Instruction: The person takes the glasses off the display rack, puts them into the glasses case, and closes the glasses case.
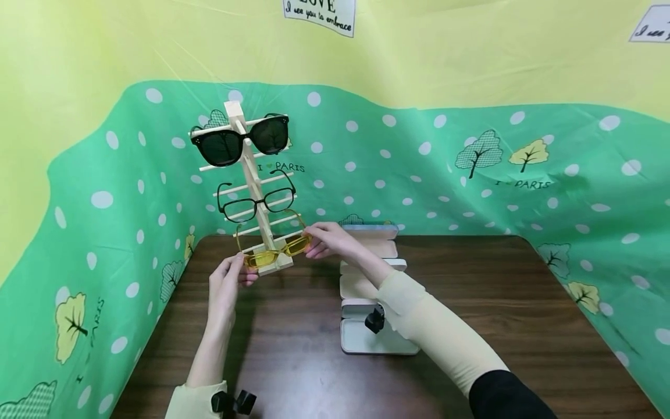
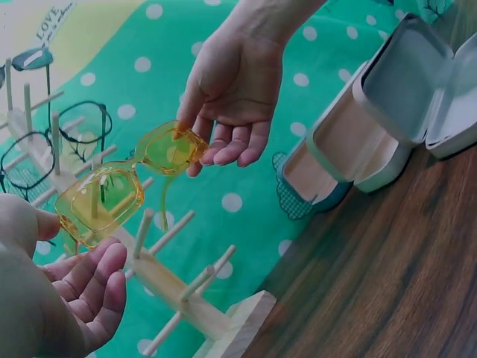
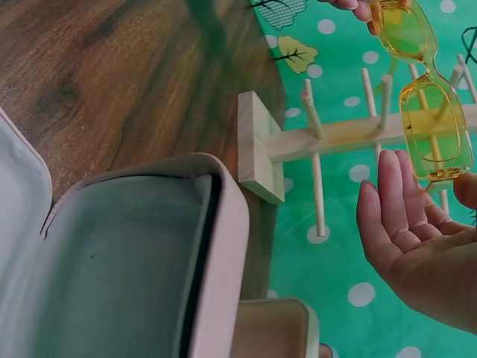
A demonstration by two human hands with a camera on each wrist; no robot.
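Yellow-tinted glasses point(image 1: 277, 254) are held between both hands, in front of the lower pegs of a wooden glasses stand point(image 1: 253, 174). My left hand point(image 1: 226, 285) pinches the frame at its left end, and my right hand point(image 1: 332, 241) pinches the right end. In the left wrist view, the glasses point(image 2: 134, 183) show both lenses, with thumbs and fingers at the outer corners. Higher on the stand hang black sunglasses point(image 1: 241, 139) and, below them, black-framed clear glasses point(image 1: 256, 201).
Several open glasses cases stand in a row right of the stand; the nearest case point(image 1: 374, 337) lies under my right forearm. A wooden table point(image 1: 471, 302) carries everything. A green and yellow patterned cloth point(image 1: 408, 157) hangs behind and at the sides.
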